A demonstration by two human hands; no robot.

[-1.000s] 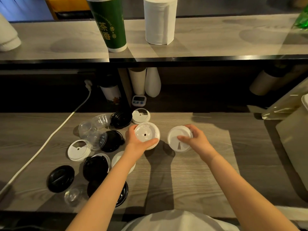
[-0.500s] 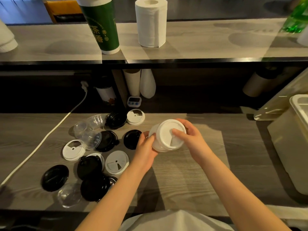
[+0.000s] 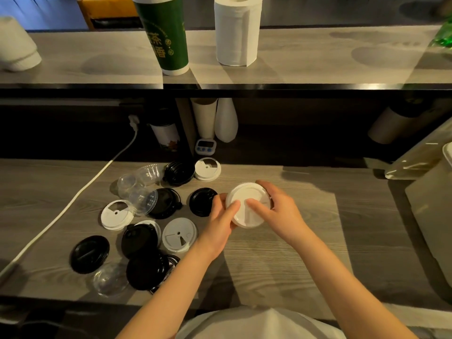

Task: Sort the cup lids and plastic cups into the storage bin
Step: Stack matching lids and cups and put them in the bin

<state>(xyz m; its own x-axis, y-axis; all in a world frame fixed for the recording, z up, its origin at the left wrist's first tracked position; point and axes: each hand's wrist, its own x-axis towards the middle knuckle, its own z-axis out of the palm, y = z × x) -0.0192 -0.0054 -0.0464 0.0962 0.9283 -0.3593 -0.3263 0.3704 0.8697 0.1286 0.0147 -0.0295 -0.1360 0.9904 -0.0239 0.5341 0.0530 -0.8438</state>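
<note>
In the head view, the left hand [image 3: 220, 221] and right hand [image 3: 281, 214], each holding its own lid a second ago, are now gripping one white lid stack [image 3: 247, 192], with the fingers [image 3: 233, 207] clamping its rim and pressing its top over the bench [image 3: 318, 241]. Loose lids [image 3: 179, 234] and clear cups [image 3: 139, 189] are lying left of the fingers, and the storage bin [image 3: 430, 216] is waiting well to their right. Nesting looks done, so binning is probably coming next.

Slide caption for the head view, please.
Left hand and right hand hold stacked white lids beside scattered black lids and clear cups.
</note>
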